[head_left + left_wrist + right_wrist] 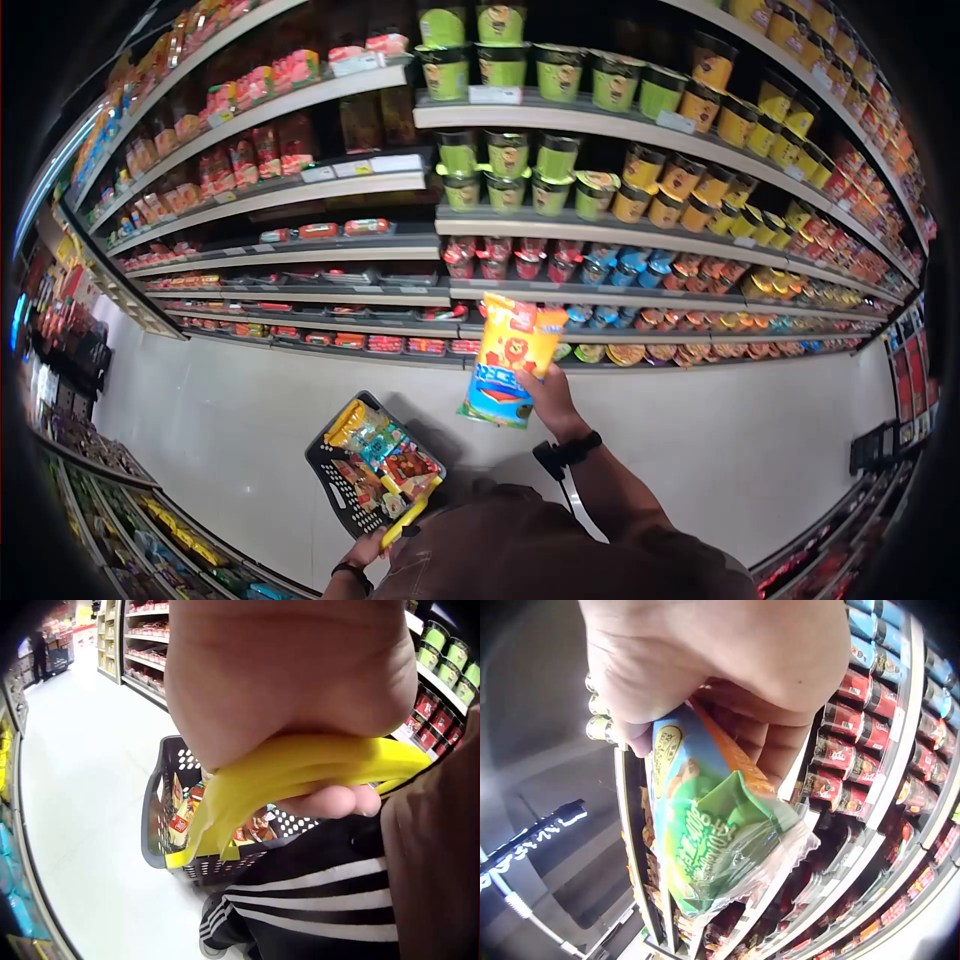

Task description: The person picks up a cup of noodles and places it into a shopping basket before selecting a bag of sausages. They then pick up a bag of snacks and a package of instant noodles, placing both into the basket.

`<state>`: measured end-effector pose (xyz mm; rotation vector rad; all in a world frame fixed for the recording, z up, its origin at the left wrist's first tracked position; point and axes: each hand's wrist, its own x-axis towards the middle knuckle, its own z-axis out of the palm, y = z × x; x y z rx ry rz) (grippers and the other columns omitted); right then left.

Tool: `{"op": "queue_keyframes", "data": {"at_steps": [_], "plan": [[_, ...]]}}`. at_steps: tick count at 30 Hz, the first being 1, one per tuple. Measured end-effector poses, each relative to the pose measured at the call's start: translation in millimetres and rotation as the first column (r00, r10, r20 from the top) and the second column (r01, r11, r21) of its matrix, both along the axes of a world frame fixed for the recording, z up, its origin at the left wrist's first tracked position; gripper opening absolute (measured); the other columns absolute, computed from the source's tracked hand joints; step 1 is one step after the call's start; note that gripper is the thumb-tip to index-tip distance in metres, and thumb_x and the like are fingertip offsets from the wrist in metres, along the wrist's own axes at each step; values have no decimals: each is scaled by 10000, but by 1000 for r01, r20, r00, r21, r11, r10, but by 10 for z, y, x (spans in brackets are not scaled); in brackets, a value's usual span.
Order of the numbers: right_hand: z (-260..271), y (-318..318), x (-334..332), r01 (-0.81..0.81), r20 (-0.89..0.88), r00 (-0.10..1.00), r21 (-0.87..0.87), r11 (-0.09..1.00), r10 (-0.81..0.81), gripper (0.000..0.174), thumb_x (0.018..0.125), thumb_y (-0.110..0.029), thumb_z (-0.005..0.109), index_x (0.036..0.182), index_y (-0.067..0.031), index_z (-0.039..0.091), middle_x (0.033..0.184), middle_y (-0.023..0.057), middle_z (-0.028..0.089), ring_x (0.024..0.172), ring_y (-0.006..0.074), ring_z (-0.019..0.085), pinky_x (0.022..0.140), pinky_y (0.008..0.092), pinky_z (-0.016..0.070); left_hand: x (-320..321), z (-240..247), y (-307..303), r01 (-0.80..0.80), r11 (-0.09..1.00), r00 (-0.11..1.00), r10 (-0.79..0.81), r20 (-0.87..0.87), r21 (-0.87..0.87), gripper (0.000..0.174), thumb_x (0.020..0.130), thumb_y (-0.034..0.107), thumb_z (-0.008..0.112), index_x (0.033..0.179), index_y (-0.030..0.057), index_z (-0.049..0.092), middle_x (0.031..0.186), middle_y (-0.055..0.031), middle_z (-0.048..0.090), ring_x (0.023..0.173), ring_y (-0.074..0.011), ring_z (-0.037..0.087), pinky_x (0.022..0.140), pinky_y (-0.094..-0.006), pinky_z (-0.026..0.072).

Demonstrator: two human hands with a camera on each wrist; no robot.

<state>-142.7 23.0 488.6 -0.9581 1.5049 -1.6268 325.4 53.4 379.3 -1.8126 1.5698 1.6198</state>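
Well, the right hand (548,392) has its grip closed round the lower edge of an orange snack bag (508,358), held clear of the shelves (600,226) beyond. Down-left of it, the left hand (368,550) clasps the yellow handle (408,515) of a part-filled basket (336,492); bag picked, I'd say, not yet dropped in.

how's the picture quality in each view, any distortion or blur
Head view: strong fisheye bends the shelves into arcs, black corners, bag sharp. Left wrist view: left hand looms close and soft over the yellow handle. Right wrist view: right hand and bag crowd the lens, slightly soft; left side dark.
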Motion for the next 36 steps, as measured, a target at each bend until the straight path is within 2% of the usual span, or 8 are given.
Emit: {"op": "queue_keyframes", "data": {"at_steps": [7,12,14,17,18,22,26,36], "plan": [[-75,30,63,-68,-22,997,125,990,71,288,893,-134,605,1138,16,587,1046,77,667,953,142,620,851,307,486,7,-275,9,78,987,992,-64,108,-138,664,957,537,273,717,35,635,685,-135,615,725,-251,578,740,-369,438],[-141,4,75,-113,2,994,23,993,113,253,910,-84,580,1135,31,579,1038,80,661,926,135,621,829,291,491,-152,-203,-14,-133,979,989,141,44,-152,645,965,516,265,778,34,650,695,-127,619,709,-272,603,738,-375,452],[-229,-23,53,-105,88,991,30,994,102,284,902,-93,592,1156,30,566,1082,86,645,959,147,612,854,298,484,-33,-688,-47,19,932,998,7,68,-362,639,969,495,253,794,34,658,723,-163,648,754,-314,645,770,-411,468],[-379,-95,-12,-84,163,983,8,996,82,308,880,-120,639,1144,22,570,1077,75,642,950,144,608,841,302,491,-227,-521,-109,-100,876,980,168,105,-471,660,961,502,246,805,20,669,766,-221,665,833,-358,657,823,-456,464],[-417,-117,-31,-81,159,984,22,996,77,303,882,-115,635,1144,23,570,1076,75,642,949,145,610,840,302,491,-274,-382,-172,-189,921,962,243,123,-340,677,953,513,248,866,-3,678,851,-259,668,903,-389,646,869,-471,454],[-476,-214,-35,-86,172,982,43,995,77,330,903,-125,599,1192,25,544,1120,97,638,984,179,625,876,310,486,-117,-835,-314,-55,884,950,189,249,-465,671,949,505,267,995,-34,665,965,-298,646,984,-419,618,899,-461,456],[-445,-401,80,-90,212,974,13,996,85,314,903,-115,596,1177,31,553,1099,101,647,949,168,635,842,300,501,-68,-725,-452,-232,860,892,374,252,-455,628,955,465,268,1027,-25,653,996,-289,641,1000,-423,609,915,-484,450],[-310,-815,538,-130,97,987,12,992,128,282,891,-77,612,1152,19,563,1086,84,651,950,150,623,852,294,494,511,-607,-1115,-357,767,827,525,202,-534,543,929,415,380,972,-50,658,964,-295,644,964,-422,621,878,-484,469]]}}
